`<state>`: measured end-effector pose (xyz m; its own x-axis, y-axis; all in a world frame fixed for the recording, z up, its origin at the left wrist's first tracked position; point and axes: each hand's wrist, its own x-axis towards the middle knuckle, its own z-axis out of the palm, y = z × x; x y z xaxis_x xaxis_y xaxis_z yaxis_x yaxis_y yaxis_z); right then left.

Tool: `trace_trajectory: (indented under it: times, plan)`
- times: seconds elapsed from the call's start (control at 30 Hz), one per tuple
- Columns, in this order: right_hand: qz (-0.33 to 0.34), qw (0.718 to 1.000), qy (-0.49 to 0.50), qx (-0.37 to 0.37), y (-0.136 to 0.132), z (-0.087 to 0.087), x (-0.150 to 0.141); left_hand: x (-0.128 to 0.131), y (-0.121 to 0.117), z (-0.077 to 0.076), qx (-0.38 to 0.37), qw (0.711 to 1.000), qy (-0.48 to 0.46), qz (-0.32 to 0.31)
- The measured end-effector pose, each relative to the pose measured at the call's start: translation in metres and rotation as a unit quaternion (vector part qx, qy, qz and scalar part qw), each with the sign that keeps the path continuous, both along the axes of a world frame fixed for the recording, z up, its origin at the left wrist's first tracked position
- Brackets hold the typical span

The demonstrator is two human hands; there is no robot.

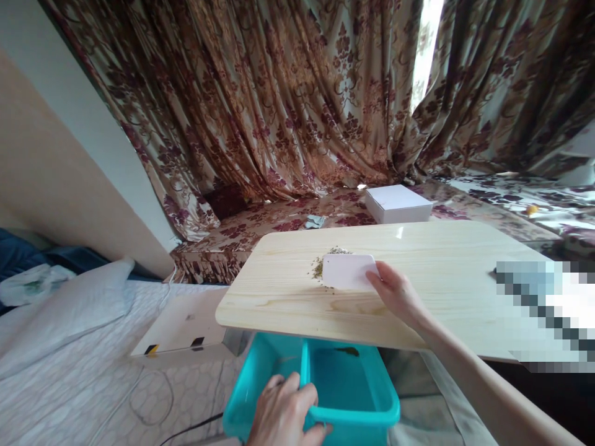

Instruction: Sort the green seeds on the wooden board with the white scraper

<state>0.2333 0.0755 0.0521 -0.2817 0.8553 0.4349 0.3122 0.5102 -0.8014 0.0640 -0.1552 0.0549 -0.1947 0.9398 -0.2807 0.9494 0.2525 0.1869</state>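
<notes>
A flat white rectangular card is pinched at its right end by my right hand, just over the tabletop. Greenish-brown dried bits lie in a small heap at the card's left and far edges, partly hidden under it. Below the table's near edge, my left hand grips the near side of a turquoise two-compartment bin, its thumb at the rim. In the bin's right compartment rests a small greenish-brown patch like the bits above.
The pale wooden table has rounded corners. A white box stands behind it on the floral-covered ledge. At left, a pale carton sits on the quilted bed. A pixelated patch covers the table's right end.
</notes>
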Motion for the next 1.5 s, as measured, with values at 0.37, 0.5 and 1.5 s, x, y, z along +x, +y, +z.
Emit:
trace_trajectory:
  times: [0.37,0.5,1.5]
  plan:
    - [0.020,0.997,0.050,-0.056,-0.017,0.008,0.023,0.000,-0.002,-0.006,0.038,0.999,-0.029,0.003]
    - [0.007,0.998,0.046,-0.051,-0.023,0.011,0.029,-0.002,-0.003,-0.005,0.044,0.998,-0.036,0.010]
    - [0.036,0.993,0.065,-0.090,-0.017,0.005,0.013,-0.006,-0.006,-0.013,0.071,0.996,-0.061,0.001]
